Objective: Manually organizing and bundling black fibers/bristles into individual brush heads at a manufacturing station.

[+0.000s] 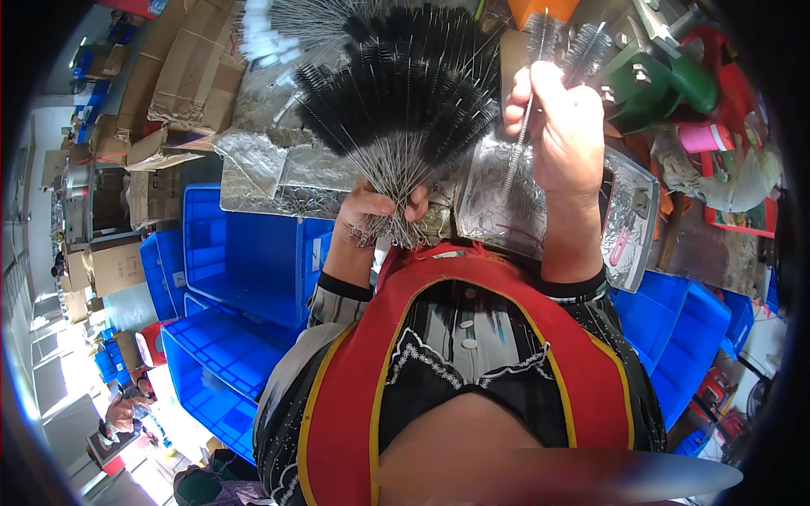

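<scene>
Within left hand (368, 204), black brushes (403, 101), and in right hand (567, 135), seemingly two

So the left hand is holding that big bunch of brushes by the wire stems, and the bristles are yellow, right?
Not quite: the head view shows black bristles, not yellow ones. The left hand does hold the big bunch of brushes by the wire stems.

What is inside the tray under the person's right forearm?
The tray shows a pink piece near its right side and fine wiry bits, too unclear to identify. The right forearm covers part of it; whatever lies beneath cannot be seen.
</scene>
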Action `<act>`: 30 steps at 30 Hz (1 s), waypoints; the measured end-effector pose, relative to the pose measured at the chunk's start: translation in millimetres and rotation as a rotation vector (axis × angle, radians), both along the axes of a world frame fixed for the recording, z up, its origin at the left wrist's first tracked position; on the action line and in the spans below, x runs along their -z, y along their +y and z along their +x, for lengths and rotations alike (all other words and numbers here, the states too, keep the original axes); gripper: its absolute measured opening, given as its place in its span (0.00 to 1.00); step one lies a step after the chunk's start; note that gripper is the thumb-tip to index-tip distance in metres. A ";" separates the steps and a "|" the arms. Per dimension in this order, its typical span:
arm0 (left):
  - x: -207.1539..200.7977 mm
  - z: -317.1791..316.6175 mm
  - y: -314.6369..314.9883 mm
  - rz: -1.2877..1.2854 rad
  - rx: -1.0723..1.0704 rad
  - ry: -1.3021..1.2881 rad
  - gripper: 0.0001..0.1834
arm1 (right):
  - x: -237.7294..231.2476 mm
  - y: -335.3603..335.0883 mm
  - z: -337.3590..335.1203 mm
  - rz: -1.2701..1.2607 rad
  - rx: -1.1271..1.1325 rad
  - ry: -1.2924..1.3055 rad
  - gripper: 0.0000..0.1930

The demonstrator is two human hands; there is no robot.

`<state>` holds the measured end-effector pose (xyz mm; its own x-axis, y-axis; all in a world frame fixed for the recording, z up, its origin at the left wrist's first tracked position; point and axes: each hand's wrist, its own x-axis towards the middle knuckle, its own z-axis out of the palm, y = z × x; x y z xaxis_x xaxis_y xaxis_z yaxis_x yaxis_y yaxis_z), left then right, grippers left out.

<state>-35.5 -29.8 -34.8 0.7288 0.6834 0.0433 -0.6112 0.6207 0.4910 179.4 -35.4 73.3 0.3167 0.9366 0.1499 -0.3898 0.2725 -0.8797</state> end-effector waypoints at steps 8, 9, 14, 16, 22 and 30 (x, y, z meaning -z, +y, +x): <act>-5.1 3.7 -3.5 -0.047 0.037 -0.096 0.31 | 12.6 4.7 9.0 -0.098 -0.065 -0.089 0.12; -5.5 4.1 -4.2 -0.061 0.046 -0.122 0.31 | 14.0 5.8 10.8 -0.094 -0.076 -0.127 0.11; -1.8 3.8 -5.4 -0.054 0.069 -0.103 0.32 | 8.7 5.0 12.4 -0.111 -0.018 -0.358 0.07; -1.3 2.8 -4.6 -0.040 0.072 -0.076 0.32 | -2.5 3.1 14.0 -0.115 0.058 -0.573 0.08; -6.2 3.9 -5.3 -0.012 0.074 0.128 0.32 | 0.9 12.3 16.6 0.160 0.083 -0.847 0.11; 3.1 2.5 -0.2 0.050 0.146 0.189 0.31 | 7.7 16.2 16.5 -0.055 0.079 -0.992 0.17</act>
<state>-33.0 -29.9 -37.9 0.8182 0.5703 -0.0723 -0.4108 0.6680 0.6205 195.9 -19.1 65.6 0.1328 0.9319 0.3376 0.5462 0.2154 -0.8095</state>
